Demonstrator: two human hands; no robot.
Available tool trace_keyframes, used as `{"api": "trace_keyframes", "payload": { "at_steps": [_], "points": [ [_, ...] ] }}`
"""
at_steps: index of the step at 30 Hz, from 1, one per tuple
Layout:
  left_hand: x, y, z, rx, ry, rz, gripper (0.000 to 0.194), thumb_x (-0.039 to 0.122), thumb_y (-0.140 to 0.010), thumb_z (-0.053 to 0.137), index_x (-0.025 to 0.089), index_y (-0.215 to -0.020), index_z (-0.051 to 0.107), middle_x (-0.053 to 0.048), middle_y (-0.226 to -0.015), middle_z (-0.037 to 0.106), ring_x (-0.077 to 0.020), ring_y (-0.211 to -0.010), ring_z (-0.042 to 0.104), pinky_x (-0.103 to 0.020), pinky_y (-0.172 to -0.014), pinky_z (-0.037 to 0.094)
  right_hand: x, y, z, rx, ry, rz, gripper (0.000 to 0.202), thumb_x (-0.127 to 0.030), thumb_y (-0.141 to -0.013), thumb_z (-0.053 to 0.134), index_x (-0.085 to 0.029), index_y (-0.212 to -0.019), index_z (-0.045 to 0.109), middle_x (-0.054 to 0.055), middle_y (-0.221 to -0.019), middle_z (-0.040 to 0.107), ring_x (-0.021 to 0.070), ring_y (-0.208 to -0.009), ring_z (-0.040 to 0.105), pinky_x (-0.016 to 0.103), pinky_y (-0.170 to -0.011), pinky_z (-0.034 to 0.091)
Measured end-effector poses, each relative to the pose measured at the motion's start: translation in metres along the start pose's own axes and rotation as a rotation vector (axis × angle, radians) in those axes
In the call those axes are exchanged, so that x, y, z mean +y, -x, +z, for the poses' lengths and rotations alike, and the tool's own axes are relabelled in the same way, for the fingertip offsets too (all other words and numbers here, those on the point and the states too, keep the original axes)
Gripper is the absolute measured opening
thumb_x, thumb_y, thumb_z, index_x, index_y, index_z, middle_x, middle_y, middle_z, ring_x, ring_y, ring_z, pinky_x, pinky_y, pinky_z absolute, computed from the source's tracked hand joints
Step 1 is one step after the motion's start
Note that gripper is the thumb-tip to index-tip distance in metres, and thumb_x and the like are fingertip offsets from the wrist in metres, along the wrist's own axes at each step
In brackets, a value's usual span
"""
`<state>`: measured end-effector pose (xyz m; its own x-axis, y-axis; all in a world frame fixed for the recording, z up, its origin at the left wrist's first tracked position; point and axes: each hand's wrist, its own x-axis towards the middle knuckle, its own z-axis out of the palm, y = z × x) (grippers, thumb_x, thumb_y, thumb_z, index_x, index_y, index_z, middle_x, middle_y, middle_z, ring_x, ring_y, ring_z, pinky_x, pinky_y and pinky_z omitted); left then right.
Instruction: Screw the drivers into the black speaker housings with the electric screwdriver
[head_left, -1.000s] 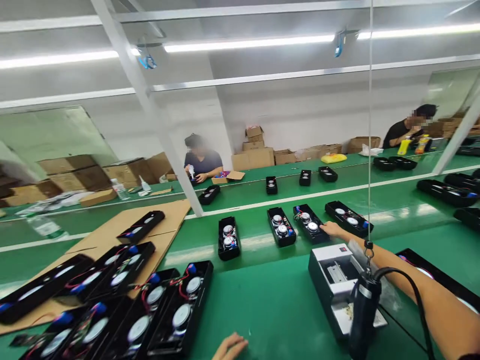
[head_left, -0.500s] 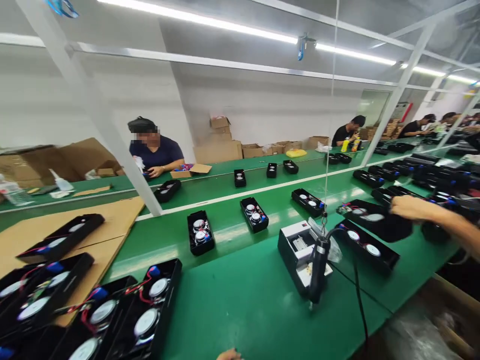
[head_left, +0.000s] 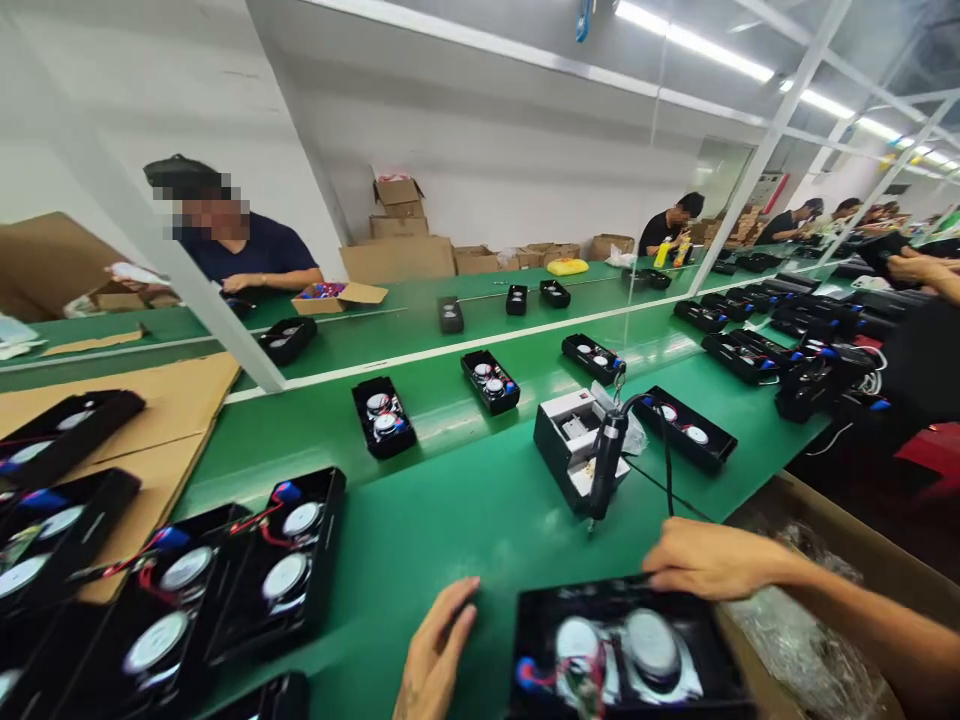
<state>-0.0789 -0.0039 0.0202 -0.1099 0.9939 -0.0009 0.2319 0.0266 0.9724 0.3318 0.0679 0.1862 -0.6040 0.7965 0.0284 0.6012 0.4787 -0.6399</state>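
My right hand (head_left: 712, 560) is closed on the far edge of a black speaker housing (head_left: 622, 600) at the bottom right. Two round silver speakers, red wires and a blue connector show inside the housing. Just left of it, my left hand (head_left: 439, 650) is over the green table (head_left: 450, 520), holding nothing, fingers apart. Beyond the housing, a black electric screwdriver (head_left: 607, 465) hangs on a hook, pointing down beside a black and white box (head_left: 562, 440) with compartments.
Several speaker housings (head_left: 300, 560) crowd the left, some on cardboard (head_left: 176, 400). More housings (head_left: 489, 382) lie along the green line and at the right. A white post (head_left: 202, 300) rises left. People (head_left: 255, 255) sit across; another person's hand (head_left: 919, 268) is far right.
My right hand has brought a housing from the right down to the near table edge. My left hand has come further into view. The camera view has shifted right and down.
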Motion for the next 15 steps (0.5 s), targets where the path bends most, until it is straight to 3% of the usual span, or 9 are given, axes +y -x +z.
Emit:
{"api": "trace_keyframes", "payload": {
  "at_steps": [1, 3, 6, 8, 11, 15],
  "points": [
    [0.002, 0.002, -0.005, 0.06, 0.073, -0.045, 0.064, 0.08, -0.089, 0.064, 0.029, -0.123, 0.083, -0.01, -0.133, 0.08, -0.0327, -0.129, 0.073, -0.045, -0.113, 0.059, -0.012, -0.027, 0.021, -0.177, 0.11, -0.076, 0.03, -0.027, -0.091, 0.076, -0.025, -0.062, 0.068, -0.004, -0.051, 0.058, 0.0163, -0.051, 0.055, 0.03, -0.056, 0.036],
    [0.006, 0.005, -0.015, 0.163, 0.182, -0.074, 0.072, 0.083, -0.091, 0.057, 0.025, -0.125, 0.082, -0.012, -0.137, 0.078, -0.0339, -0.135, 0.07, -0.049, -0.119, 0.054, -0.031, -0.077, 0.059, -0.327, 0.276, -0.118, 0.026, -0.022, -0.101, 0.063, -0.025, -0.078, 0.076, 0.0, -0.063, 0.07, 0.0198, -0.062, 0.067, 0.03, -0.062, 0.04],
    [0.01, 0.006, -0.025, 0.352, 0.138, -0.044, 0.068, 0.081, -0.09, 0.059, 0.023, -0.114, 0.085, -0.013, -0.132, 0.079, -0.0348, -0.134, 0.069, -0.052, -0.122, 0.051, -0.04, -0.135, 0.1, -0.301, 0.351, -0.04, 0.023, -0.026, -0.105, 0.059, -0.027, -0.101, 0.082, 0.005, -0.083, 0.082, 0.0267, -0.082, 0.078, 0.032, -0.071, 0.047],
    [0.009, 0.004, -0.025, 0.451, 0.075, -0.03, 0.059, 0.076, -0.087, 0.068, 0.023, -0.106, 0.085, -0.012, -0.126, 0.08, -0.0343, -0.129, 0.07, -0.052, -0.12, 0.052, -0.034, -0.162, 0.114, -0.265, 0.32, -0.01, 0.026, -0.028, -0.107, 0.057, -0.03, -0.114, 0.082, 0.006, -0.098, 0.085, 0.028, -0.092, 0.079, 0.033, -0.076, 0.051],
    [0.004, -0.001, -0.018, 0.511, 0.044, -0.022, 0.044, 0.065, -0.084, 0.075, 0.024, -0.097, 0.084, -0.01, -0.121, 0.079, -0.0323, -0.128, 0.069, -0.05, -0.119, 0.051, -0.022, -0.18, 0.118, -0.234, 0.269, -0.019, 0.028, -0.028, -0.109, 0.055, -0.032, -0.121, 0.08, 0.004, -0.115, 0.084, 0.0257, -0.107, 0.078, 0.034, -0.088, 0.056],
    [0.0, -0.001, -0.008, 0.554, 0.057, -0.032, 0.037, 0.059, -0.09, 0.069, 0.024, -0.089, 0.081, -0.009, -0.118, 0.077, -0.0305, -0.126, 0.069, -0.049, -0.118, 0.05, -0.02, -0.154, 0.118, -0.015, 0.208, -0.107, 0.024, -0.017, -0.102, 0.064, -0.022, -0.123, 0.074, 0.011, -0.133, 0.075, 0.0277, -0.128, 0.065, 0.043, -0.11, 0.051]
  ]
}}
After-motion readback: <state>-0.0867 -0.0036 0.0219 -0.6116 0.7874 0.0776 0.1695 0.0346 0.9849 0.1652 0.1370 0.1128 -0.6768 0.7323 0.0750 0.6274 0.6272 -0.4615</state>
